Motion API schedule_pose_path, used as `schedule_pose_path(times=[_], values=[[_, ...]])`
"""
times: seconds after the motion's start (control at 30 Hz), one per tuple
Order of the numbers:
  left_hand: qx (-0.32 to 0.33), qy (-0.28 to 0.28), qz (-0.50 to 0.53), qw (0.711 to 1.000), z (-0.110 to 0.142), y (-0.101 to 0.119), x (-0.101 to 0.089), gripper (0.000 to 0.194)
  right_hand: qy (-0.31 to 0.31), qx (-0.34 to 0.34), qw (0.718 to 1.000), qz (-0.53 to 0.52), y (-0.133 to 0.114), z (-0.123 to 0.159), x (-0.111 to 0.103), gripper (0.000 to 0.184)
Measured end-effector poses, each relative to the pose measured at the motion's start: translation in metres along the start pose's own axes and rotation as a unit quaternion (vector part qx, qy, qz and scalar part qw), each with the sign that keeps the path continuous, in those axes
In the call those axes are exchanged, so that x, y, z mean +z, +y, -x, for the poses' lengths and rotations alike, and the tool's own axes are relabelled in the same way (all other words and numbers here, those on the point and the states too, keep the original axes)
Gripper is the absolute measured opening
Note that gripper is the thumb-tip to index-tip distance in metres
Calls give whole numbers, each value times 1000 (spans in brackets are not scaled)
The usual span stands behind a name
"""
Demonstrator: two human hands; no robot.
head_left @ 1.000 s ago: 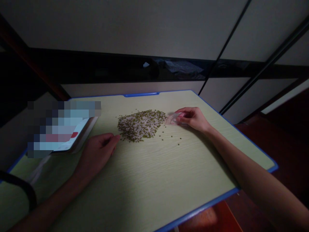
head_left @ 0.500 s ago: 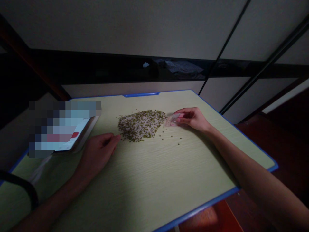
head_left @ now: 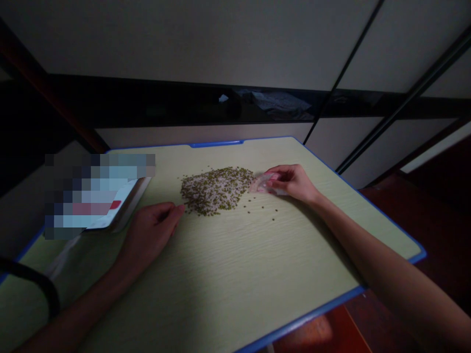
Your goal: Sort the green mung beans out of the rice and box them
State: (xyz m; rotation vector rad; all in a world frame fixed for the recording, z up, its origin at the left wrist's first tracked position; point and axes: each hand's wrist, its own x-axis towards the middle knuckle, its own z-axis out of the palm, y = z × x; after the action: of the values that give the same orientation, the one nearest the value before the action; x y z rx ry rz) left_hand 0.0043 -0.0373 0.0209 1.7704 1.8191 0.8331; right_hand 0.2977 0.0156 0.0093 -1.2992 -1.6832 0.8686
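A heap of small green beans mixed with pale grains (head_left: pixel 215 190) lies on a light wooden table (head_left: pixel 235 279) with a blue rim. My right hand (head_left: pixel 294 182) rests at the heap's right edge, its fingers pinched on a small clear plastic piece (head_left: pixel 262 182). My left hand (head_left: pixel 149 233) lies on the table at the heap's lower left, fingers loosely curled, fingertips close to the beans, holding nothing that I can see.
A few stray beans (head_left: pixel 263 208) are scattered right of the heap. A white tray-like object with a red mark (head_left: pixel 114 208) lies at the table's left, partly blurred out. A dark curved object (head_left: pixel 33 289) sits at the lower left. Behind the table is a wall with a dark shelf.
Hardly anything has moved; the right hand's fingers shifted slightly on the clear piece, and the view moved a little.
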Motion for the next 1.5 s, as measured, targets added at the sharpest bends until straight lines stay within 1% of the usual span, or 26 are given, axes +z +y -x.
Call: schedule_pose_path(times=[0.17,0.33,0.6,0.73,0.83,0.97,1.33,1.5], values=[[-4,-2,14,1000,-1,-3,1,37,29,9,1000,2,-2,0,5,30],[3,-6,4,1000,-1,-5,0,37,40,8,999,0,-5,0,13,28],[7,-1,4,1000,-2,-4,1,37,8,-15,1000,25,-6,1,18,31],[8,0,2,1000,-2,-4,2,37,9,-31,999,25,-4,0,20,33],[5,-1,4,1000,-1,-3,2,37,18,-34,999,34,-4,-1,20,32],[-3,-13,7,1000,0,-1,0,36,23,-16,999,36,-6,-1,17,32],[-5,-8,4,1000,1,0,0,36,40,-18,999,26,-9,1,12,30],[2,-7,-1,1000,0,0,0,36,31,-15,999,25,-8,1,15,31]])
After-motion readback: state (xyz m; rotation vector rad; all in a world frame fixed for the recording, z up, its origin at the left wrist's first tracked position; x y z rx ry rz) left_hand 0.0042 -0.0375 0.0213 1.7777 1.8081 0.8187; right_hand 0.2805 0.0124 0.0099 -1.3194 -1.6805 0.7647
